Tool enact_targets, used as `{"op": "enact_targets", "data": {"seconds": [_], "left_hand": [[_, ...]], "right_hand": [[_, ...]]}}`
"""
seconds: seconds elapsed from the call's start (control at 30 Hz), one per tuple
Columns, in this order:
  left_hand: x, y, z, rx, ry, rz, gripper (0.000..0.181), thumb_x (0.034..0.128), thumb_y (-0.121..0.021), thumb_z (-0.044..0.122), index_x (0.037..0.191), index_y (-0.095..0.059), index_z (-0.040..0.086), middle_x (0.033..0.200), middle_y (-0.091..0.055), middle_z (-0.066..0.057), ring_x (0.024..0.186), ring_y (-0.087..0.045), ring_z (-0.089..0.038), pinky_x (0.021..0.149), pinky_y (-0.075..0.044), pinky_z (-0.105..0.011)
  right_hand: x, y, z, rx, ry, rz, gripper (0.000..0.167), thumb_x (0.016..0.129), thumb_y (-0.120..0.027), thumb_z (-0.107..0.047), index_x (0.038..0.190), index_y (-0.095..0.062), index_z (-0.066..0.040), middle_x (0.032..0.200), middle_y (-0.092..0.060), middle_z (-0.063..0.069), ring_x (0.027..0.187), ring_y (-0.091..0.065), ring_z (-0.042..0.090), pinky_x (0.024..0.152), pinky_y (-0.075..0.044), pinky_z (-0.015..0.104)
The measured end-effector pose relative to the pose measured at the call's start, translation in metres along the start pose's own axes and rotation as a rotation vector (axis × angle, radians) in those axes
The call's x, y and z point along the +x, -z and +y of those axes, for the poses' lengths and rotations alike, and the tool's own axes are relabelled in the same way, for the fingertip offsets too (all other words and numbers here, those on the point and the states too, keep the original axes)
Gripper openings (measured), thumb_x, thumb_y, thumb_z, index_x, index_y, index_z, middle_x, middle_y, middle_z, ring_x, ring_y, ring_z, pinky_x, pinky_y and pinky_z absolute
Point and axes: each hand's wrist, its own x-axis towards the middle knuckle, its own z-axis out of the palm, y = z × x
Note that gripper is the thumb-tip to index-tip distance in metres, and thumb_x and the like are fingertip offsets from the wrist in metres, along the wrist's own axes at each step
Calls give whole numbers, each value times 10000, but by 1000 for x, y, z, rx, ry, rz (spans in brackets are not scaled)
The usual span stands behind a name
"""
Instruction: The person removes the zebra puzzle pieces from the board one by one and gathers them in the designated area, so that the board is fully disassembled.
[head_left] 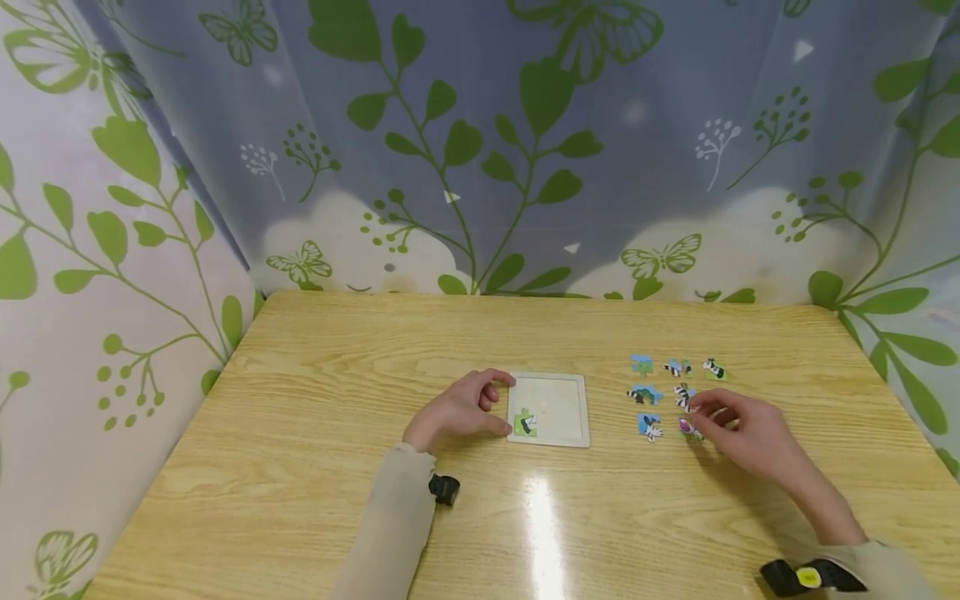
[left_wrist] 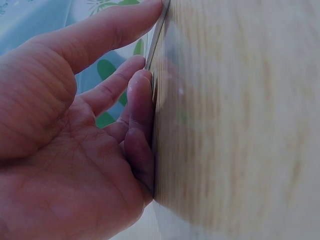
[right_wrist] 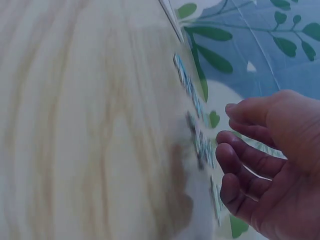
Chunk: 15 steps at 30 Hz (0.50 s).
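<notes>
A square, pale puzzle tray (head_left: 587, 412) with a raised rim lies on the wooden table. One green puzzle piece (head_left: 526, 422) with a black-and-white figure sits in its near left corner. My left hand (head_left: 467, 406) touches the tray's left edge, the index finger by the far corner and the thumb by the near one; its other fingers bend down at the table. On the right, my right hand (head_left: 753, 433) hovers over the loose pieces, fingers loosely bent, with nothing visible between them. Its fingertips partly cover a zebra-striped piece (head_left: 682, 397) and a piece with purple (head_left: 686, 425).
Several more loose pieces lie in rough rows right of the tray, among them a blue-and-green piece (head_left: 641, 364), a cow-like piece (head_left: 714, 368) and a blue piece with a white animal (head_left: 649, 427). A patterned curtain (head_left: 480, 167) borders the table's far edge.
</notes>
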Motion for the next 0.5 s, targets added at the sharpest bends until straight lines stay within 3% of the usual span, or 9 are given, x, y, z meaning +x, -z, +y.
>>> {"op": "enact_targets", "data": {"seconds": [0.5], "left_hand": [[0, -1, 0, 6, -6, 6, 594, 871, -809, 99, 1399, -537, 128, 1005, -406, -41, 898, -386, -172, 822, -343, -363]], "right_hand": [[23, -34, -46, 103, 124, -54, 158, 958, -720, -168, 1092, -730, -86, 908, -732, 22, 754, -640, 44, 597, -506, 248]]}}
